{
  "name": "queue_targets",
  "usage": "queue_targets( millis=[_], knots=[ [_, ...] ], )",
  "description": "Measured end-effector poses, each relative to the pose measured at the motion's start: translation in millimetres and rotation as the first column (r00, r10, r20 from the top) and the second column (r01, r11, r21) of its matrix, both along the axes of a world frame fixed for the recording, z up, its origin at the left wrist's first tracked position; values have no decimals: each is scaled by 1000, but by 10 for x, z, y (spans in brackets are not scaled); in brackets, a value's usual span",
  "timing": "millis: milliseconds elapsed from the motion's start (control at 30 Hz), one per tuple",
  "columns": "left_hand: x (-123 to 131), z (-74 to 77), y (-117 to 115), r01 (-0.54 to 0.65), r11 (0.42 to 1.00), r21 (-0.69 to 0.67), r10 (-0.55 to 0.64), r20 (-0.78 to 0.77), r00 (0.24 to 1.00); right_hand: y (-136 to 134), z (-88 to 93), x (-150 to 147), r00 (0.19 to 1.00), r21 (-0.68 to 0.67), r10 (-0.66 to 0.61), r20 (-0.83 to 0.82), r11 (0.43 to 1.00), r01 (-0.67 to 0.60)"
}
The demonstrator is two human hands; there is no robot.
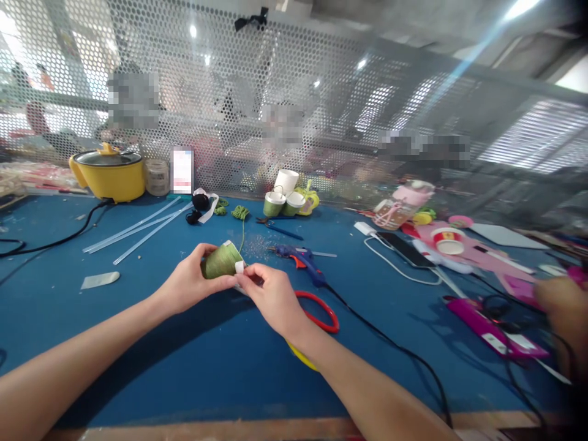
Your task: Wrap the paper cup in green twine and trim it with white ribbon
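Observation:
My left hand [190, 283] is wrapped round a paper cup covered in green cord [221, 260], holding it on its side above the blue table [184, 361]. My right hand [271, 296] is closed in a pinch at the cup's white rim [239, 266], fingertips touching it. A strand of green cord [242, 229] runs from the cup back to a small green bundle [239, 212]. What the right fingers pinch is too small to make out.
A blue glue gun [303, 260] with a black cable lies just right of my hands, red-handled scissors [321, 312] under my right wrist. Clear glue sticks [138, 231], a yellow pot [109, 174], wrapped cups [283, 199], a phone [407, 248] and pink items stand further back. Another person's hand [563, 306] is at far right.

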State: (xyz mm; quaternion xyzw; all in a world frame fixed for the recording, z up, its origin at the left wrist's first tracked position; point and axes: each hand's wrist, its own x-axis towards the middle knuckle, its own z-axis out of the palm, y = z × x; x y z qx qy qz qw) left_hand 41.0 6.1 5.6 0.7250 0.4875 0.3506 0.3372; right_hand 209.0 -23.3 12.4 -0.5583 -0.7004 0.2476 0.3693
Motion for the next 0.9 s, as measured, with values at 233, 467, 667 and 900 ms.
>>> queue_targets(
  millis=[233,467,667,900],
  knots=[
    [111,27,-38,-144,989,-13,143,-43,989,-2,-5,-5,993,76,2,119,997,-12],
    [121,41,-26,-140,990,4,140,-60,988,-1,-12,-5,985,96,18,172,995,-35],
    [110,56,-35,-168,985,35,170,-94,981,-17,-11,-12,982,23,53,182,998,-58],
    [54,72,-20,-142,989,49,147,-121,982,18,442,288,978,-78,-5,208,997,22]
  ],
)
